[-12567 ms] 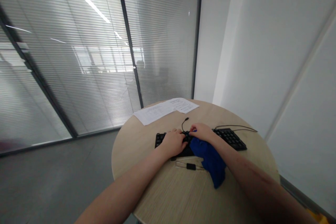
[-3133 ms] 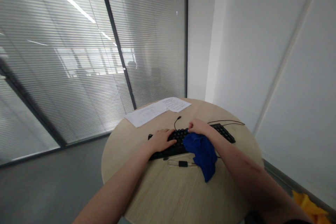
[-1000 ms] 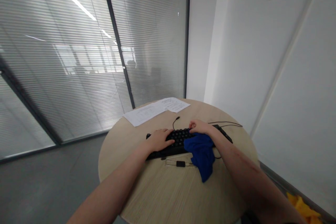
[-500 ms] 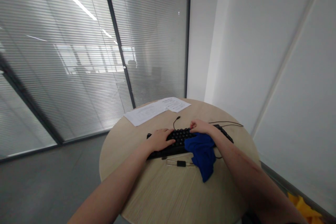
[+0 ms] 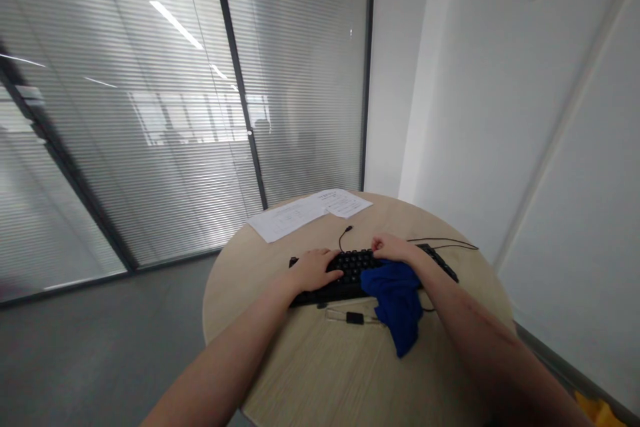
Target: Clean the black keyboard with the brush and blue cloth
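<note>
A black keyboard [image 5: 354,268] lies across the round wooden table. My left hand [image 5: 315,269] rests on its left part, fingers spread and lying over the keys. At the keyboard's far edge, my right hand [image 5: 391,248] is closed, with its fingers curled down. A blue cloth [image 5: 397,307] is bunched under the right palm and drapes over the keys onto the tabletop; my fingertips' exact hold is hidden. Near the keyboard's front edge lies a slim tool [image 5: 355,318] with thin pale ends and a black middle.
Printed paper sheets [image 5: 305,210] lie at the table's [image 5: 320,380] far side. A short cable with a plug [image 5: 345,235] sticks out behind the keyboard, and a black cable [image 5: 450,240] loops to the right. Glass panels with blinds [image 5: 310,93] and a white wall stand beyond.
The whole view has shifted, so everything sits slightly further right in the picture. Both hands keep nearly the same place on the keyboard, and the cloth remains under the right one.
</note>
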Action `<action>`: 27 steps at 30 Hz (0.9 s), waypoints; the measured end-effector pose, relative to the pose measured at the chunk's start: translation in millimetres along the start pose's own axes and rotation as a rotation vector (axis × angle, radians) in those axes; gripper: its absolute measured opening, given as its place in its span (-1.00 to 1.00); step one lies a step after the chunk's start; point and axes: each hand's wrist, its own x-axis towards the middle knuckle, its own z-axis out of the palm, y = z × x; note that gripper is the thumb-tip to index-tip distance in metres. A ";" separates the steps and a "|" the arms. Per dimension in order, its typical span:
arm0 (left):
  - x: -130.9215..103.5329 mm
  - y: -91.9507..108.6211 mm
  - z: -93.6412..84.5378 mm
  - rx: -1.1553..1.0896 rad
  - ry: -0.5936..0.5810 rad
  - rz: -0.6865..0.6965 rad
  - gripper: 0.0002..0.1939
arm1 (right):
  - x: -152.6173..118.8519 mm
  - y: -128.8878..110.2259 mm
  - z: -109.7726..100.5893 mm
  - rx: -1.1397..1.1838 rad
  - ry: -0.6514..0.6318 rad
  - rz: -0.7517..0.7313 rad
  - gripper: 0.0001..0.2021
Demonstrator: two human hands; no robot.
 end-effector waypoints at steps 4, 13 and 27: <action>-0.2 -0.2 0.1 -0.003 0.000 -0.018 -0.33 | 2.6 1.0 2.4 -0.024 0.027 0.027 -0.93; 0.4 0.1 -0.8 -0.015 -0.004 -0.023 -0.34 | 3.0 0.1 1.1 -0.125 0.072 0.053 -0.87; 2.3 -0.9 -1.2 -0.016 -0.011 -0.010 -0.33 | -5.6 11.9 -16.8 -0.191 0.021 0.146 -0.88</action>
